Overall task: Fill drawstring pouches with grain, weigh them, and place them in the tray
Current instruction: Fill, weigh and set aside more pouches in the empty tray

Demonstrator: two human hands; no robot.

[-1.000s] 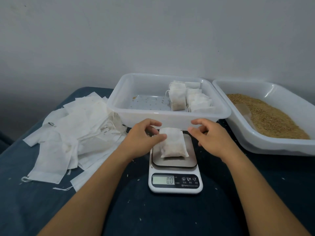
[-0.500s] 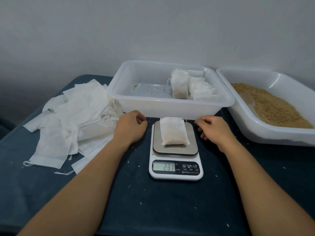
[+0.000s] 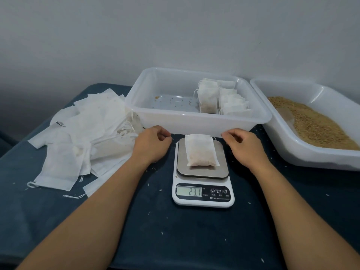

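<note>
Dark blue tabletop against a plain grey wall. Scale sits centre, display reads 23.1. Filled pouch lies flat on the steel platform, free of both hands, long axis running away from the person toward the tray just behind it. Drawstring end points at the tray; the bulge of grain sits at the near end.

Left hand rests on the table just left of the scale, fingers loosely curled, holding nothing I can make out. Right hand mirrors it on the right, also loosely curled, no grip on anything. Both sit about equally near the pouch, one per side, apart from it.

Pouch looks white, thin nonwoven, slightly see-through, with a brownish tint where the grain shows. Soft and slumpy, should deform under a pinch.

Finished pouches stand packed at the tray's right; its left floor holds only stray grains. Bin of grain at right, empty pouches piled left.

Judgement: weighing looks done, next is lift forward into the tray.
</note>
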